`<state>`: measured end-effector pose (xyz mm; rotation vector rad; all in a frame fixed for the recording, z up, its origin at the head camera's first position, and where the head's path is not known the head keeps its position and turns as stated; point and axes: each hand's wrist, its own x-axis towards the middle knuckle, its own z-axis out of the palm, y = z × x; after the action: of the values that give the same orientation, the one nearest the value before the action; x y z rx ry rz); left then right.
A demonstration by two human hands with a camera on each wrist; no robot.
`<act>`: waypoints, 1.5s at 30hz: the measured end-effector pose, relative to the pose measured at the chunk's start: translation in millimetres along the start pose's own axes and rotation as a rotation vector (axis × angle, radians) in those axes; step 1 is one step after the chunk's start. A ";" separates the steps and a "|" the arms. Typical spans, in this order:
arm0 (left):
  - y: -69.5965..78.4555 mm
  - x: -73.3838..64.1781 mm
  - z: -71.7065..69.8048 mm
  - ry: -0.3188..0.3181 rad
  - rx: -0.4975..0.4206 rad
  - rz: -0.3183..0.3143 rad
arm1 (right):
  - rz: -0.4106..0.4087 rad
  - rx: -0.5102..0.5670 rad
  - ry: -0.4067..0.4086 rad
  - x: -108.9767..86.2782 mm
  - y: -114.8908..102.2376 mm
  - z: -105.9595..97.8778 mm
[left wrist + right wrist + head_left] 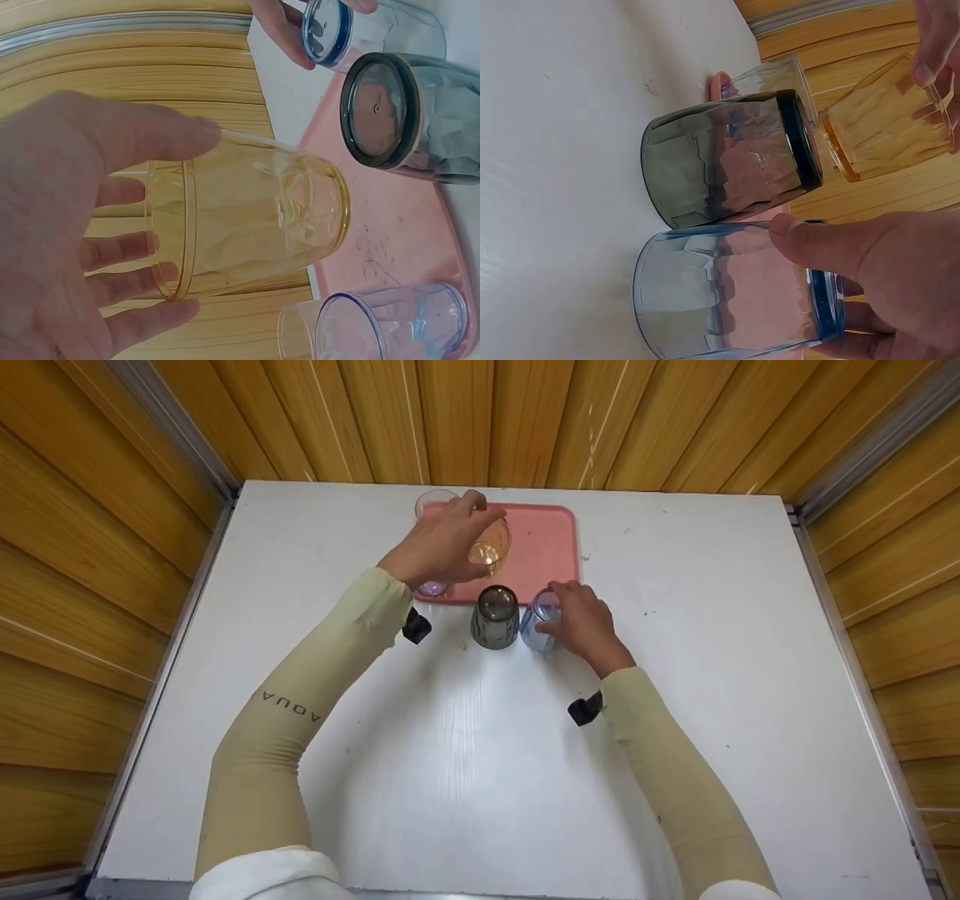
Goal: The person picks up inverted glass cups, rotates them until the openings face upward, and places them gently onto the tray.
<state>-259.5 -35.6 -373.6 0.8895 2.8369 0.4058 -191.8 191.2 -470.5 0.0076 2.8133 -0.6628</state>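
Observation:
My left hand (444, 542) grips a see-through amber tumbler (247, 217) near its rim, thumb on one side and fingers on the other. Mouth up and a little tilted, the tumbler is held over the pink tray (551, 536). My right hand (586, 622) holds a light blue tumbler (765, 292) around its base end; that one is upside down on the white table just off the tray's near edge. Close beside it a smoky grey tumbler (495, 619) also stands upside down, touched by neither hand.
On the tray's left side, partly hidden under my left hand, are a purple-tinted tumbler (397, 322) and a clear tumbler (435, 500), both mouth up. Wood-look panels (525, 420) enclose the white table (465, 780) at the back and sides.

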 end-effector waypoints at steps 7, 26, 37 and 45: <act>-4.2 4.1 5.3 -0.010 -0.019 -0.015 | -0.008 -0.015 -0.004 -0.3 -2.7 1.0; -7.5 20.5 18.1 -0.054 -0.047 -0.046 | -0.042 -0.038 -0.003 0.6 -0.6 -1.7; -10.0 29.1 26.8 -0.088 -0.075 -0.081 | -0.036 -0.013 -0.001 -0.6 -0.9 -2.3; -10.6 30.3 34.8 -0.104 -0.110 -0.139 | -0.021 -0.010 -0.006 0.9 -1.8 -1.4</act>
<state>-282.5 -19.1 -411.5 0.6678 2.7304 0.4777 -193.1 190.1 -468.6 -0.0258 2.8149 -0.6523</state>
